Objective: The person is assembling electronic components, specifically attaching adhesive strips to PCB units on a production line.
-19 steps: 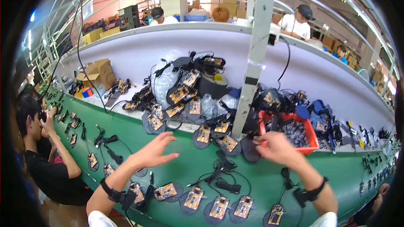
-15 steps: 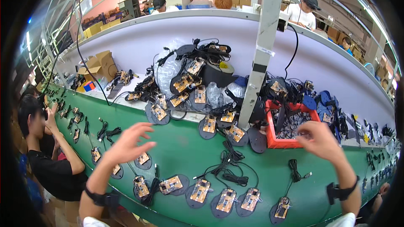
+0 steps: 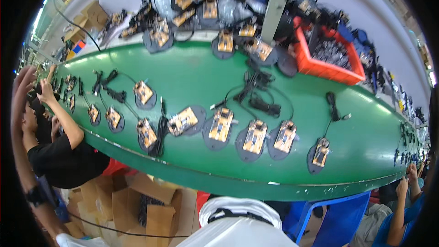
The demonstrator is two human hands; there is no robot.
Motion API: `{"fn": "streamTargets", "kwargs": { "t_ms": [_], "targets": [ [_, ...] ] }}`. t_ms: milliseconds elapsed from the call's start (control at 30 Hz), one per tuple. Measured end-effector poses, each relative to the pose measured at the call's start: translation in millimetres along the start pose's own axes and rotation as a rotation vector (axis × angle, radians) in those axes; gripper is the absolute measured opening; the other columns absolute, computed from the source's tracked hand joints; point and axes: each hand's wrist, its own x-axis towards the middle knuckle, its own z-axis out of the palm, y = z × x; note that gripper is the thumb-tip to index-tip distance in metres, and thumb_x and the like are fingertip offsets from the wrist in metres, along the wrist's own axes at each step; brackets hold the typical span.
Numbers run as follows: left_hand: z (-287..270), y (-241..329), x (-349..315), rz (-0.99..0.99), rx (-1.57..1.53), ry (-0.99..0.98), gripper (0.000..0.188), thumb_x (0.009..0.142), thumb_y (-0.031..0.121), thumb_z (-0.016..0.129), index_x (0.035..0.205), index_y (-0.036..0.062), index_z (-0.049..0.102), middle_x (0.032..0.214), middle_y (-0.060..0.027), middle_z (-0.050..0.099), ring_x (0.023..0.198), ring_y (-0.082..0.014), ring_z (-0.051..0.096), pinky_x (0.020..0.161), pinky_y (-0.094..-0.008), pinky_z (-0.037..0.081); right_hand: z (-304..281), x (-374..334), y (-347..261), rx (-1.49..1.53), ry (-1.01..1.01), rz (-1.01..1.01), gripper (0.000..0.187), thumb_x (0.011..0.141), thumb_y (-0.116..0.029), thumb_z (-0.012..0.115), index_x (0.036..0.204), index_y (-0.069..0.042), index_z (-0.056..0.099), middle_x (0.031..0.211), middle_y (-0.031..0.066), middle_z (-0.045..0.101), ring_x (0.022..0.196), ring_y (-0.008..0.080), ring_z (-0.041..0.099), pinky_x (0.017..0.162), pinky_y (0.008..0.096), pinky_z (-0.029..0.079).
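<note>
At the far left rim, my left hand (image 3: 24, 82) is raised beside a co-worker, fingers stretched, with nothing visible in it. A dark band (image 3: 34, 196) circles that wrist. My right hand is out of view. In front of me on the green work surface lies a row of tan circuit boards on dark rounded plates, among them a board in the middle (image 3: 220, 125), a sideways board (image 3: 184, 120) and a board at the right (image 3: 321, 153). Black cables (image 3: 256, 91) with plugs lie bundled behind them. Neither hand touches these boards.
A red bin (image 3: 329, 69) of small parts stands at the back right beside a metal post (image 3: 277, 9). More boards and cables are heaped along the back ledge. Co-workers sit at the left (image 3: 64, 155) and right (image 3: 402, 210). A blue chair (image 3: 336, 219) and cardboard boxes (image 3: 146, 210) are below.
My view has tipped down, showing the floor and my white clothing. My left hand has moved from over the boards to the far left; my right hand has left the view.
</note>
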Motion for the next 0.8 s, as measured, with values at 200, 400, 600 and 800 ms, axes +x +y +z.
{"fn": "streamTargets", "kwargs": {
  "t_ms": [200, 400, 600, 800],
  "targets": [
    [193, 117, 48, -0.112, -0.535, -0.575, 0.034, 0.095, 0.021, 0.074, 0.123, 0.0035, 0.065, 0.115, -0.0056, 0.068, 0.099, -0.0147, 0.067, 0.085, -0.0283, 0.055, -21, 15, -83, -0.172, 0.197, -0.037, 0.041, 0.089, -0.005, 0.071, 0.130, -0.005, 0.063, 0.114, 0.0094, 0.067, 0.094, 0.0180, 0.066, 0.084, 0.0356, 0.055],
    [385, 264, 87, 0.215, -0.543, -0.490, 0.105, 0.074, 0.066, 0.082, 0.150, 0.0036, 0.045, 0.152, -0.0297, 0.042, 0.138, -0.0453, 0.044, 0.114, -0.0489, 0.040, 157, 187, -233, -0.167, 0.081, -0.699, 0.038, 0.078, -0.021, 0.074, 0.112, -0.004, 0.070, 0.106, 0.0163, 0.067, 0.104, 0.0364, 0.064, 0.091, 0.0451, 0.052],
    [440, 339, 42, 0.104, -0.214, -0.667, 0.126, 0.056, 0.082, 0.081, 0.156, 0.0189, 0.041, 0.152, -0.0360, 0.036, 0.140, -0.0548, 0.036, 0.113, -0.0601, 0.039, 284, 231, -280, -0.609, 0.158, -0.603, 0.080, 0.068, -0.042, 0.083, 0.133, -0.002, 0.059, 0.110, 0.0233, 0.065, 0.108, 0.0376, 0.063, 0.116, 0.0715, 0.023],
    [436, 343, 11, -0.044, -0.338, -0.431, 0.098, 0.063, 0.053, 0.092, 0.144, 0.0136, 0.053, 0.120, -0.0222, 0.049, 0.114, -0.0417, 0.048, 0.101, -0.0519, 0.045, 291, 265, -269, -0.612, 0.219, -0.588, 0.042, 0.077, -0.019, 0.072, 0.112, 0.001, 0.061, 0.081, 0.0214, 0.069, 0.080, 0.0365, 0.070, 0.113, 0.0702, 0.029]
  ]
}}
